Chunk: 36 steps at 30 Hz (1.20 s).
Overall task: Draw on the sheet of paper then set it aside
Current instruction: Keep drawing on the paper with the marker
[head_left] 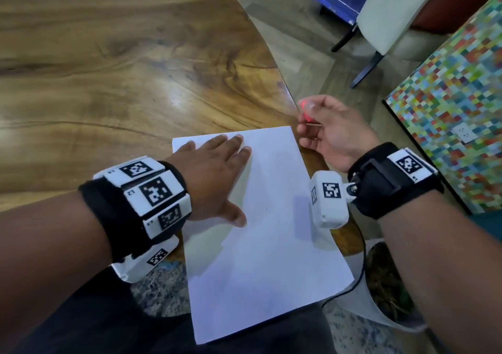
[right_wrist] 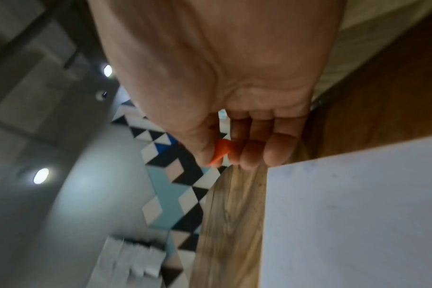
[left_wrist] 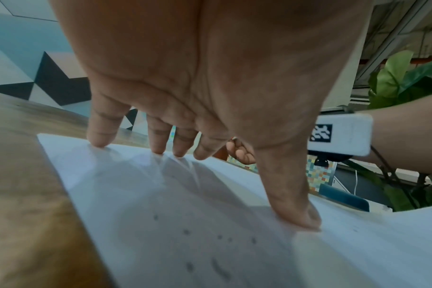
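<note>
A white sheet of paper [head_left: 260, 217] lies on the wooden table [head_left: 108, 68], its near end hanging past the table's edge. My left hand [head_left: 214, 168] lies flat on its upper left part, fingers straight and fingertips [left_wrist: 158, 150] pressing the paper [left_wrist: 185, 214]. Faint dark marks show on the sheet in the left wrist view. My right hand [head_left: 326, 128] hovers just past the sheet's upper right corner, its thumb and fingers pinching a small red-orange pen-like object [head_left: 305, 111], also seen as an orange tip [right_wrist: 221, 152] between the fingers. Most of that object is hidden.
The table's curved right edge runs close to the sheet [right_wrist: 358, 214]. A colourful mosaic panel [head_left: 456, 103] stands to the right, a pale chair [head_left: 394, 19] beyond it, and a potted plant [head_left: 388, 280] sits by my right forearm.
</note>
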### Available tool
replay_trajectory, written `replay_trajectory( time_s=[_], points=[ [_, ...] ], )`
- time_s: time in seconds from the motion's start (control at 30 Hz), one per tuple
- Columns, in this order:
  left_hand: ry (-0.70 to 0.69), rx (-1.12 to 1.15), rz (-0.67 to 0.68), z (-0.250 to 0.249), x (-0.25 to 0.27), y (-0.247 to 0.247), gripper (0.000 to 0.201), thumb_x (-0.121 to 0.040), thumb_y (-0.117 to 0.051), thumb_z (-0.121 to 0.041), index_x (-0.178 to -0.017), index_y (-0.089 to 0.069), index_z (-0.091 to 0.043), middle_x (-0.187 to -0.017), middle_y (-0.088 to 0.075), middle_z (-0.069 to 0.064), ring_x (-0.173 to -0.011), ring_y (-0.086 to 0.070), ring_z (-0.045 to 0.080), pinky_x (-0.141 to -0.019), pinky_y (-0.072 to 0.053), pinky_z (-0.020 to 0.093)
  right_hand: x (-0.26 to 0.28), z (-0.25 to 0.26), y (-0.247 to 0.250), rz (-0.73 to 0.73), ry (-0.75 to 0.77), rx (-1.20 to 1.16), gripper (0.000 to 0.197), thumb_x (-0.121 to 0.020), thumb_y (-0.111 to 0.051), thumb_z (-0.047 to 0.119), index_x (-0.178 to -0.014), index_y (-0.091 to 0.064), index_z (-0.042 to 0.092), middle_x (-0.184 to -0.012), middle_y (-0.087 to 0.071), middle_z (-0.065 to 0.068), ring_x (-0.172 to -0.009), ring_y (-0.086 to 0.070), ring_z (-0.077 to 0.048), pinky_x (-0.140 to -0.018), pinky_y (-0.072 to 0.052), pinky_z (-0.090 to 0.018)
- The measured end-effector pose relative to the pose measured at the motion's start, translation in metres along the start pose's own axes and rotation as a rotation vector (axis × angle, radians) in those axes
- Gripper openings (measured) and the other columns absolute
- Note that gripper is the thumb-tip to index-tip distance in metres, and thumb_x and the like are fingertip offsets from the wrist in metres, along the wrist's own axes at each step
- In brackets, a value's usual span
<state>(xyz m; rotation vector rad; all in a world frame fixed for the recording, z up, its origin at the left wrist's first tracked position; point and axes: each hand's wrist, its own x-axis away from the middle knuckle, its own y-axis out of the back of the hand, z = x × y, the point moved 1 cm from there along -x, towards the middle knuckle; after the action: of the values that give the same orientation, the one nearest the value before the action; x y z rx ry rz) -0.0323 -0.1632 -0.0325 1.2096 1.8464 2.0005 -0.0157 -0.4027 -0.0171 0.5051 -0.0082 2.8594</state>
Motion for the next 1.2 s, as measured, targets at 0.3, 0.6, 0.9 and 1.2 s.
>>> replay_trajectory(
  time_s=[0.3, 0.6, 0.9, 1.2],
  points=[
    [0.034, -0.075, -0.111, -0.003, -0.019, 0.016, 0.118, -0.068, -0.051, -0.092, -0.158, -0.014, -0.026, -0.148, -0.028, -0.005, -0.131, -0.031, 0.025, -0.093, -0.042, 0.045, -0.005, 0.003, -0.031, 0.186, 0.431, 1.244, 0.010, -0.090, -0.064, 0.034, -0.092, -0.069, 0.026, -0.093, -0.062, 0.009, -0.089, -0.060, -0.013, -0.080, -0.049, -0.029],
    [0.034, -0.093, -0.104, -0.002, -0.030, 0.021, 0.108, -0.058, -0.061, -0.093, -0.145, -0.034, -0.035, -0.133, -0.033, -0.003, -0.122, -0.034, 0.025, -0.082, -0.037, 0.041, 0.007, -0.007, -0.038, 0.364, 0.602, 1.510, 0.013, -0.091, -0.055, 0.038, -0.097, -0.062, 0.030, -0.094, -0.047, 0.008, -0.089, -0.055, -0.020, -0.072, -0.049, -0.038],
    [0.046, -0.088, -0.124, -0.002, -0.031, 0.020, 0.114, -0.057, -0.063, -0.092, -0.150, -0.032, -0.032, -0.136, -0.033, -0.002, -0.122, -0.035, 0.025, -0.081, -0.035, 0.040, -0.003, 0.007, -0.046, 0.370, 0.583, 1.524, 0.010, -0.090, -0.054, 0.030, -0.087, -0.059, 0.021, -0.089, -0.058, -0.002, -0.085, -0.057, -0.025, -0.073, -0.050, -0.038],
    [0.044, -0.091, -0.126, -0.001, -0.032, 0.018, 0.116, -0.057, -0.062, -0.093, -0.150, -0.032, -0.030, -0.137, -0.031, -0.002, -0.124, -0.034, 0.026, -0.082, -0.036, 0.042, -0.013, 0.018, -0.046, 0.275, 0.442, 1.430, 0.010, -0.089, -0.064, 0.024, -0.082, -0.062, 0.018, -0.075, -0.055, 0.011, -0.079, -0.057, -0.016, -0.068, -0.049, -0.029]
  ],
)
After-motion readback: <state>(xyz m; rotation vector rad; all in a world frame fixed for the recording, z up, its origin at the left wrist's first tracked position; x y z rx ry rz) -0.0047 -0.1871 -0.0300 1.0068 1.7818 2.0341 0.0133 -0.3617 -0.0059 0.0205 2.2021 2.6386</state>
